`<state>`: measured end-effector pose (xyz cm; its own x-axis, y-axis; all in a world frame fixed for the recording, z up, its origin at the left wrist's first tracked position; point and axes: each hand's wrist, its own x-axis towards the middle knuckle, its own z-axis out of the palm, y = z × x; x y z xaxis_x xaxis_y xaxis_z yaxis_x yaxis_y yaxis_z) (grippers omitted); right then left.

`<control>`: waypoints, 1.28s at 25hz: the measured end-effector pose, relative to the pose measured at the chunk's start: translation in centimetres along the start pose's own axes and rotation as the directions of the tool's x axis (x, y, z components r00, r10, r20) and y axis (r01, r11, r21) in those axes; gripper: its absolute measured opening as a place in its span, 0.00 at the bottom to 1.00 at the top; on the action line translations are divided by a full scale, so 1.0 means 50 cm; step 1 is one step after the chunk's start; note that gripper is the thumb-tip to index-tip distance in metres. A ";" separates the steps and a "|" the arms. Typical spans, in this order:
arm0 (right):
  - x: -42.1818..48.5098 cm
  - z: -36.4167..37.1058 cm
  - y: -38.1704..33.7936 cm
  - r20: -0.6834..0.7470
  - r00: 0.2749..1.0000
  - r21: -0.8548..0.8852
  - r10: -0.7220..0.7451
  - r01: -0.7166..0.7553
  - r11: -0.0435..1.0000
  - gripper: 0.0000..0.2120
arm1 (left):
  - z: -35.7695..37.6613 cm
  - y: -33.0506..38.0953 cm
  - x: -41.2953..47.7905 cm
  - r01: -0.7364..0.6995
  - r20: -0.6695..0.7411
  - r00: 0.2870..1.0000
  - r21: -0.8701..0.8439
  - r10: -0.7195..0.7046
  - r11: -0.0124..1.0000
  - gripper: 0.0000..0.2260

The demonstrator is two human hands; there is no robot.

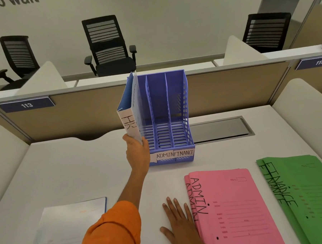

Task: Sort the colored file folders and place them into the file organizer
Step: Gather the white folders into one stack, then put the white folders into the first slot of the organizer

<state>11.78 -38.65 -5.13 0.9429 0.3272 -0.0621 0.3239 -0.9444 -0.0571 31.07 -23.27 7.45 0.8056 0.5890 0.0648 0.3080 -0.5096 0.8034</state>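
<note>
**HR folder at the left slot, not yet let go**

Nearest me: right hand [179, 224] lies flat on the table [71, 168], fingers straight and spread, holding nothing. Its fingertips sit just beside the edge of the pink ADMIN folders [232, 210]. Right of those, the green FINANCE folders [313, 194], fanned a little. On my left, a pale blue-edged folder [68, 232] lies flat, punched holes showing.

Further out: left hand [137, 154], arm stretched, fingers and thumb clamped on the bottom corner of the blue HR folder [129, 109]. The folder stands upright, spine label toward me, leaning slightly left at the leftmost slot of the blue file organizer [185, 103]. I cannot tell whether its lower edge has reached the slot floor. My hand hides that slot's label. The other two read ADMIN and FINANCE and stand empty.

Handling, as I judge it: thin card, light, fairly stiff along the spine but floppy at the open edge. A pinch low on the spine steers it best. Gripped by a loose cover it would splay and catch on the divider. The organizer looks light too and could slide if nudged.

Beyond: a grey hatch [219, 130] set in the table, then office chairs [107, 47].
</note>
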 end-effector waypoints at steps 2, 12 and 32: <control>0.000 -0.007 0.000 -0.005 1.000 -0.002 0.005 -0.005 1.000 0.34 | -0.002 0.000 -0.001 0.008 0.005 1.000 -0.002 -0.008 1.000 0.21; -0.001 -0.019 0.000 -0.055 0.998 -0.069 -0.021 0.017 0.997 0.34 | -0.007 0.010 -0.012 0.022 0.026 0.999 -0.017 -0.022 1.000 0.22; -0.014 -0.059 -0.009 0.127 0.990 0.079 -0.057 0.047 0.996 0.36 | -0.197 -0.155 -0.073 0.101 0.064 0.993 0.031 -0.103 0.994 0.39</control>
<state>11.21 -38.58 -2.13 0.9053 0.3822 -0.1852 0.3610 -0.9222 -0.1382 20.76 -15.32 6.82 0.8004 0.5968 -0.0564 0.4035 -0.4669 0.7869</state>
